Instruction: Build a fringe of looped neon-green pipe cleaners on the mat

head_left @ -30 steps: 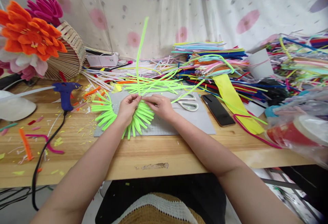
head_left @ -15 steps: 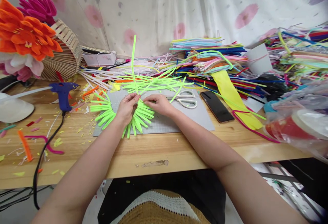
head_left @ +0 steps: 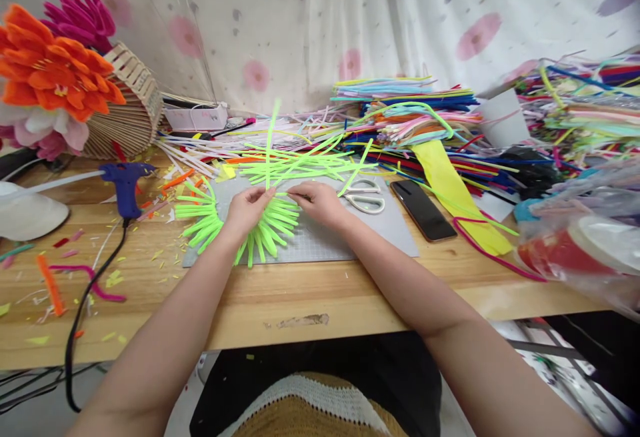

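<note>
One fringed, curved strip of fuzzy neon-green stems (head_left: 267, 232), above the grey cutting mat (head_left: 350, 243), pinched in the left hand (head_left: 249, 209). Right hand (head_left: 320, 203), fingertips closed beside it; whether gripping a stem, cannot tell.

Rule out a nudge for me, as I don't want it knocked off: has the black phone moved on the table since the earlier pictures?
No. The phone lies at the same slant beside the gray mat's right edge.
</note>
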The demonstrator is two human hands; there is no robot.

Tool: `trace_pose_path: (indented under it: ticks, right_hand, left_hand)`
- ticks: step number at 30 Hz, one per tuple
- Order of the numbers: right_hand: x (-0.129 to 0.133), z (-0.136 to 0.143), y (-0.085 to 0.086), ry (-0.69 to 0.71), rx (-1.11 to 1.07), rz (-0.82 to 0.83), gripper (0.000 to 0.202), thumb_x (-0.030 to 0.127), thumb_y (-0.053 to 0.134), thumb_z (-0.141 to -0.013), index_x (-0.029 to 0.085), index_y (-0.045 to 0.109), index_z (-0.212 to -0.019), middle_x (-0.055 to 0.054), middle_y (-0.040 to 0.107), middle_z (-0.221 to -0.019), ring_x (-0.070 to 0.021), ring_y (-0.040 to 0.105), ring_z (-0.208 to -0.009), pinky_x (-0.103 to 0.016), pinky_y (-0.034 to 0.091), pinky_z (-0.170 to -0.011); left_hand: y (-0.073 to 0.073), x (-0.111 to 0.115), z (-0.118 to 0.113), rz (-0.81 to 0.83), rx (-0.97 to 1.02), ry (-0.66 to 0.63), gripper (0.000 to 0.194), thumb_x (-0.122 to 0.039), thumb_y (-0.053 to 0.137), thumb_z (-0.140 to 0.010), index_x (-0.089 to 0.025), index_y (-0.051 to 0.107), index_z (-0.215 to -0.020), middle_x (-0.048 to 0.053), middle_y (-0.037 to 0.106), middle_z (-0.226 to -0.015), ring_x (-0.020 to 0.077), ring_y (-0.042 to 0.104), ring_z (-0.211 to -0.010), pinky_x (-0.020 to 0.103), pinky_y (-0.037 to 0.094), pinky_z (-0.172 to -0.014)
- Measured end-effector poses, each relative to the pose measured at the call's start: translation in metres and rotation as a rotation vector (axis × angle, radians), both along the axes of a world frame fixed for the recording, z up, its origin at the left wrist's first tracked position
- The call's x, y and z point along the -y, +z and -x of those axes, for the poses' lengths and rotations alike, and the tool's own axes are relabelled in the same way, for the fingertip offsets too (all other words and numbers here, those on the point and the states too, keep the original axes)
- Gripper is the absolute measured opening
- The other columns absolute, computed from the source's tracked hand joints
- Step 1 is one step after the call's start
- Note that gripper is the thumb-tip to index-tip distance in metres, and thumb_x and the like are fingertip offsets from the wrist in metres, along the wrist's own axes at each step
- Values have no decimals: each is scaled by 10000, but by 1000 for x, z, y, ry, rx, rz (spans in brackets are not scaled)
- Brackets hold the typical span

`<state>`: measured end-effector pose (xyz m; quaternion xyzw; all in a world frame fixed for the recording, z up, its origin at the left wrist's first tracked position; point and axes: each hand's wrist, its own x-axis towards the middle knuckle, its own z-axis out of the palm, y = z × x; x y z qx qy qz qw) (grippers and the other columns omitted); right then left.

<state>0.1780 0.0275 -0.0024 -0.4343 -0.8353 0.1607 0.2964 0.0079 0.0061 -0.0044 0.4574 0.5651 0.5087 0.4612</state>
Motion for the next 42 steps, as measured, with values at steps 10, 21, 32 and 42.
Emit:
trace_pose_path:
  ticks: [10,21,32,42]
  right_hand:
    - [4,1,3,-70,110,11,282,311,401,-860,214,621,-1006,-36,665,-919,-152,575,-812,-248,376,-697]
    - [3,-2,4,-48,82,97,234,246,418,-848,174,639,-875,-29,654,-800,-123,556,-720,-220,358,-661]
    - [8,5,3,-132,151,128,244,225,419,-824,178,656,-854,-46,675,-809,-146,572,-714,-237,351,-645]
    - [3,14,-2,-353,314,172,230,306,484,-759,168,664,-796,-109,671,-779,-218,593,-716,-292,375,-623]
  left_hand:
    - [0,0,-2,74,327,-30,464,-380,775,-448,-126,687,-826,34,662,-639,165,604,-639,283,460,-648]
    - [-6,-3,-5,-41,351,146,290,-301,769,-470,-150,681,-700,9,654,-629,138,588,-612,264,468,-622]
    - [-12,-4,-4,-78,347,127,268,-301,756,-500,-148,683,-708,4,655,-626,122,585,-608,248,455,-633]
    - [-11,2,-14,-84,276,43,258,-319,752,-507,-149,689,-692,21,668,-650,130,585,-636,245,446,-647]
